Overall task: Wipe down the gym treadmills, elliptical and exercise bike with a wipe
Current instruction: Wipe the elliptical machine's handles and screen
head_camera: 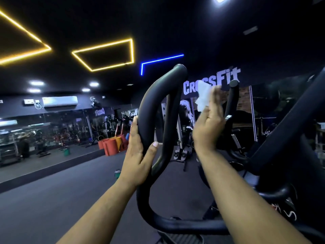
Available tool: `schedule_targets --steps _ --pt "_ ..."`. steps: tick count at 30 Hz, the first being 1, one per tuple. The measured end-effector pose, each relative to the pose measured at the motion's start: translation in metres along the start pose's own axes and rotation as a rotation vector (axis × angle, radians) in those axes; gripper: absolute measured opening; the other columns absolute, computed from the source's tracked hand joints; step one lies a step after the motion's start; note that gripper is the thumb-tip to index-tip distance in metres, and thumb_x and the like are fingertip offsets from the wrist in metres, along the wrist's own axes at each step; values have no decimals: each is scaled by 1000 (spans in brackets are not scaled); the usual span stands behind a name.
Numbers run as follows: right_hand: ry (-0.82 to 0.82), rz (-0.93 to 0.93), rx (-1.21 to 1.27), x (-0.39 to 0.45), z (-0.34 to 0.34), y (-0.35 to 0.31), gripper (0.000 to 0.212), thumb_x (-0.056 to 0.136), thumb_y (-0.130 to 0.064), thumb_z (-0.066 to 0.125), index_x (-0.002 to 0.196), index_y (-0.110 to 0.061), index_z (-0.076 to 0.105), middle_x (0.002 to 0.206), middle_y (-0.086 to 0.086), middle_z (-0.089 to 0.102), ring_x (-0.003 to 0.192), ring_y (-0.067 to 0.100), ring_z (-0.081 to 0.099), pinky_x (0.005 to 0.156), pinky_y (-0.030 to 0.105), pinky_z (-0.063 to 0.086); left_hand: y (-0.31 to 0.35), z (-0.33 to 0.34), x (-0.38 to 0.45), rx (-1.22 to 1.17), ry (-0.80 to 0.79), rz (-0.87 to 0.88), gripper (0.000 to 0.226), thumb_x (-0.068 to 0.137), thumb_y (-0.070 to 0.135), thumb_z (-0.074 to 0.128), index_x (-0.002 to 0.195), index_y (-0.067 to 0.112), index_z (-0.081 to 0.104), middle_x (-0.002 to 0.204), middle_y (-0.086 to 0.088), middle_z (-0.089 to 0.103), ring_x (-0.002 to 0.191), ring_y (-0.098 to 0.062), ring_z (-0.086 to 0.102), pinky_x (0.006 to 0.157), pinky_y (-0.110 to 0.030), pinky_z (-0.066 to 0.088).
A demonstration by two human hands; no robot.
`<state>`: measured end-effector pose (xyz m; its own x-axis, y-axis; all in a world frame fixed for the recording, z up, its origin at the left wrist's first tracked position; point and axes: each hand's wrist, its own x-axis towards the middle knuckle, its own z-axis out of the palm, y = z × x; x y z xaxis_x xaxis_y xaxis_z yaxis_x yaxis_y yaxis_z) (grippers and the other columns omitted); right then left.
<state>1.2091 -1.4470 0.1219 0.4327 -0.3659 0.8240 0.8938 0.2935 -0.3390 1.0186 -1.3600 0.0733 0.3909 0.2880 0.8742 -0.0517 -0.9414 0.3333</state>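
A black curved handlebar [154,95] of an exercise machine rises in front of me. My left hand [139,152] holds its left loop, fingers along the outer side and thumb wrapped over the inner side. My right hand [209,124] is raised to the right of that loop and pinches a crumpled white wipe [203,95] at the fingertips. The wipe hangs in the air between the curved loop and a short upright black grip [232,97]. It is apart from both bars. A second thick black bar [288,120] slants up at the right.
Dark rubber floor [61,191] stretches to the left, with a small green container [117,173] on it. Orange and red mats [112,143] stand by the mirrored wall [44,134]. Further gym machines [182,138] stand behind the handlebar.
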Motion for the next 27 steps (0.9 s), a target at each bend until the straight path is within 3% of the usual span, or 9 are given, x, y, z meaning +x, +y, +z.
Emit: schedule_targets --steps 3,5,9,12,14,18,22,27 --pt "-357 -124 29 -43 21 -7 56 99 5 40 154 -2 34 163 15 30 152 13 21 122 20 20 2 0 0 3 13 9 82 98 52 43 161 31 -4 162 34 -1 154 3 2 122 -14 7" --pt "-467 -98 83 -63 25 -9 56 106 -8 41 158 -6 21 168 12 14 155 7 7 122 16 14 4 -2 0 -4 2 16 80 98 52 43 159 36 -6 162 34 -2 154 3 2 122 -15 8" --pt "-487 -45 139 -56 27 -15 69 106 -35 41 159 -9 5 168 4 1 153 -2 -4 119 10 7 4 -4 0 -8 -13 23 80 97 54 43 157 40 -7 163 35 -2 154 2 2 123 -17 10" --pt "-395 -54 116 -42 35 -19 56 108 -21 41 159 -6 21 167 5 12 155 10 10 119 12 14 4 -4 1 -2 -15 13 81 96 54 43 158 39 -7 167 25 1 155 1 4 123 -17 10" --pt "-333 -80 72 -43 35 -12 51 105 -3 42 155 -3 34 163 11 27 152 20 26 119 14 19 4 -3 1 -2 -14 9 82 96 53 43 159 36 -6 166 28 1 154 2 4 121 -13 10" --pt "-425 -167 -7 -82 13 11 60 95 8 42 154 -5 38 161 14 34 149 21 34 118 22 31 6 -3 1 7 -6 10 83 97 52 43 161 31 -5 161 39 -1 153 5 3 119 -10 8" --pt "-513 -234 -1 -85 8 17 56 100 4 45 155 -3 34 165 11 24 154 29 21 121 48 30 6 -2 1 24 8 28 83 98 50 43 161 26 -3 165 25 1 154 3 3 120 -11 7" --pt "-531 -278 18 -48 30 -4 60 105 -25 50 155 2 30 166 17 9 156 36 9 126 40 22 6 -4 1 32 -20 12 82 97 52 43 161 33 -6 171 12 3 155 -1 4 123 -15 10"
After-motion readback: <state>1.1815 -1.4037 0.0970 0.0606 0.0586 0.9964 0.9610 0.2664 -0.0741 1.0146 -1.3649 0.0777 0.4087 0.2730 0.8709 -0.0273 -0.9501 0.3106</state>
